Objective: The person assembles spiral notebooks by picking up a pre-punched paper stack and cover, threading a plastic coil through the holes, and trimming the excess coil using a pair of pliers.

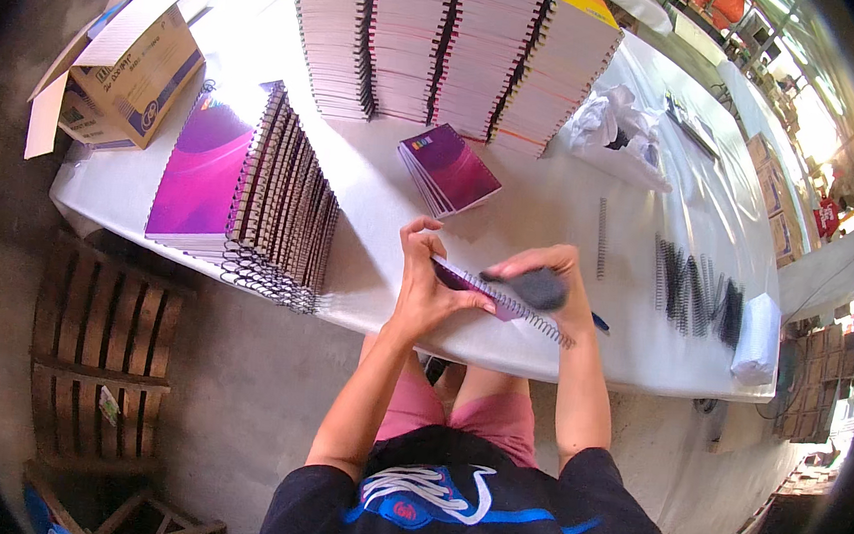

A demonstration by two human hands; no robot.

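Note:
My left hand [420, 285] grips a small purple notebook [506, 311] near the table's front edge, its thumb lying along the bound side. A dark spiral coil [545, 328] runs along that side, and its free end sticks out to the right, beyond the notebook. My right hand [565, 270] is closed around a dark grey, rounded, fuzzy-looking pad [540, 289], held right over the coil. Whether the pad touches the coil, I cannot tell. Just beyond my hands lies a small stack of purple notebooks [452, 172] without visible coils.
Tall stacks of page blocks [404, 49] stand at the back. Coil-bound purple notebooks [288, 191] are piled at left, beside an open cardboard box [133, 78]. Loose black coils [688, 288], a single coil [602, 239], a pen [600, 323] and a white plastic bag [618, 131] lie at right.

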